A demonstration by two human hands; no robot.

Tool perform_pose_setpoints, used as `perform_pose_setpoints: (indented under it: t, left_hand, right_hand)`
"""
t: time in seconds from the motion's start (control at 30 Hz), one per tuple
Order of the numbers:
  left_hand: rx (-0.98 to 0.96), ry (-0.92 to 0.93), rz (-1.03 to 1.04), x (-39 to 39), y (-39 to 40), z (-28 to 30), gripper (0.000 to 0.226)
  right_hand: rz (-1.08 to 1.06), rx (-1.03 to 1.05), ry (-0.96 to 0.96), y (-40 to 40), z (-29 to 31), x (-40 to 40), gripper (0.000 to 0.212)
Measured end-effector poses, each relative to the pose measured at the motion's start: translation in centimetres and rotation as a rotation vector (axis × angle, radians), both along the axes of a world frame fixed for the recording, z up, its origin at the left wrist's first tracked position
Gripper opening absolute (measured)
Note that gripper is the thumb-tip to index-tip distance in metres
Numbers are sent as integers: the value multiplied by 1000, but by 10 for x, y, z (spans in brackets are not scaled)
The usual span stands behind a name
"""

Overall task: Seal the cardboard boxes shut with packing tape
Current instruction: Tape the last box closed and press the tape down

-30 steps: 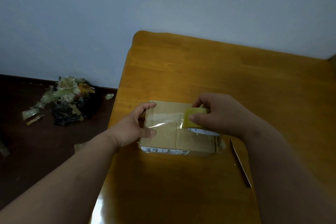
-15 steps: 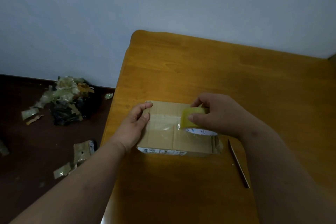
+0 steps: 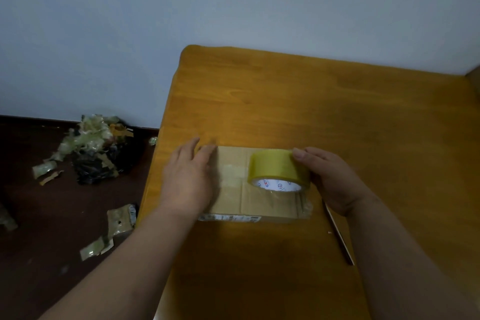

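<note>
flat brown cardboard box (image 3: 259, 197) on orange wooden table (image 3: 337, 112); left hand (image 3: 188, 176) pressed flat on its left end, right hand (image 3: 335, 179) gripping yellowish packing tape roll (image 3: 279, 169) atop it.

The table (image 3: 337, 117) is varnished wood, orange-brown, smooth with a soft sheen and faint grain lines. On it the box (image 3: 259, 202) is matt brown cardboard; a strip of clear tape (image 3: 232, 173) across its top looks glossy and slightly wrinkled, and a white printed paper label (image 3: 228, 218) runs along its near edge. The tape roll (image 3: 279, 170) is shiny translucent yellowish plastic film wound on a white printed core. At the left of the frame, crumpled glossy tape scraps (image 3: 91, 135) lie over black plastic (image 3: 91, 166) on the dark floor (image 3: 39, 215). The wall (image 3: 181, 2) is matt, pale blue-grey
</note>
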State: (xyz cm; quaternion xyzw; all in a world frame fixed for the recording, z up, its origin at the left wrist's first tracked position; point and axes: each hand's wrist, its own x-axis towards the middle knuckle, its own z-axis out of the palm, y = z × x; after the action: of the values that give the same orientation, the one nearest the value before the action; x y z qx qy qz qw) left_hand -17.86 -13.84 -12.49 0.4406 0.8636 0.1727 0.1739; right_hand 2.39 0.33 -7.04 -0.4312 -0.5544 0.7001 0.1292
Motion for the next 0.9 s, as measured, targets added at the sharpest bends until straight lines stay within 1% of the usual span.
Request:
perform_pose_setpoints:
  t: [0.03, 0.07, 0.1, 0.17, 0.2, 0.3, 0.33, 0.5, 0.6, 0.63, 0.73, 0.8, 0.9]
  left_hand:
    - [-13, 34, -23, 5, 4, 3, 62]
    - [-6, 14, -37, 10, 9, 6, 64]
    - [-2, -21, -46, 16, 12, 7, 61]
    - [-39, -59, -69, 22, 14, 0, 56]
    - [-75, -37, -82, 23, 13, -6, 57]
    - [-151, 60, -125, 23, 11, -17, 62]
    - [-160, 80, -129, 24, 11, -18, 63]
    - [-183, 123, -131, 27, 12, -19, 79]
    - [-187, 122, -127, 27, 13, -18, 82]
    - [-190, 119, -125, 27, 13, -18, 82]
    - [-211, 105, -121, 28, 15, -16, 78]
    - [-218, 100, -118, 28, 15, -15, 75]
    - [-214, 103, -106, 27, 14, -17, 76]
  right_hand:
    - [15, 8, -8, 0, -1, -1, 65]
    - [28, 15, -24, 0, -1, -1, 53]
    - [35, 26, -30, 0, -1, -2, 46]
    - [44, 44, -16, 0, -3, -3, 52]
    - [43, 54, -16, 1, -4, -3, 54]
    - [66, 96, -51, 2, -4, 0, 36]
    - [75, 124, -71, 3, -4, 0, 33]
    - [108, 271, -143, 5, 0, 2, 49]
    - [71, 346, -161, 11, 5, 10, 61]
    - [70, 381, -176, 15, 7, 13, 61]
    - [95, 500, -217, 26, 13, 23, 45]
    - [129, 593, -242, 33, 13, 32, 43]
    - [199, 691, -367, 44, 15, 46, 37]
